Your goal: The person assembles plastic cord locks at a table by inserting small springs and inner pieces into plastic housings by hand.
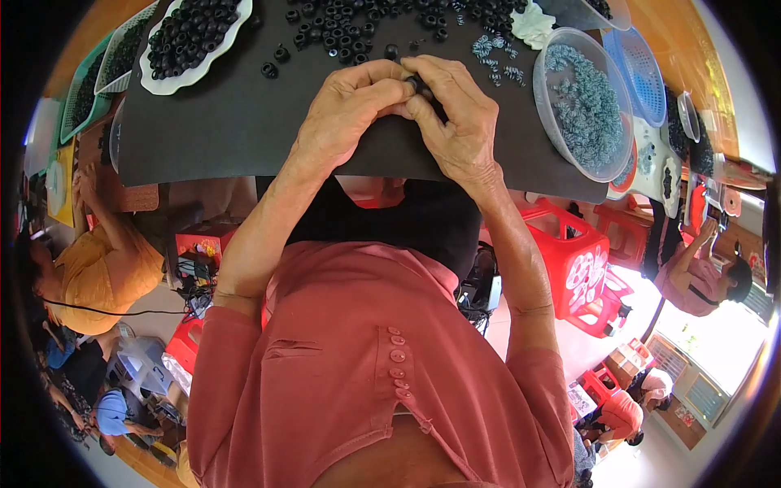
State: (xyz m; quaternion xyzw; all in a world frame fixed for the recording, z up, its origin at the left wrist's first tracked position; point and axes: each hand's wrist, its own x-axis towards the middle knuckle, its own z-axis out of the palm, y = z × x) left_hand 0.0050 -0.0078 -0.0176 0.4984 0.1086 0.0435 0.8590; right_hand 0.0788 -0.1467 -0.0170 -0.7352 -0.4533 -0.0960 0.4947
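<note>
Over the black table mat (220, 134), my left hand (350, 110) and my right hand (460, 118) meet, fingertips pinched together. Between them is a small black round part (419, 84), partly covered by the fingers; whether a second piece is in the grip I cannot make out. Just beyond the fingertips stands another black round part (391, 51). A loose heap of black ring-shaped parts (333, 32) spreads across the far side of the mat. Small metal springs (490, 49) lie scattered to the right of the heap.
At the far left sits a scalloped white plate (169, 86) piled with black parts. A clear bowl (600, 173) of springs stands at the right edge, beside a blue basket (643, 77). Red stools (569, 252) are near my right arm. Other people work on both sides.
</note>
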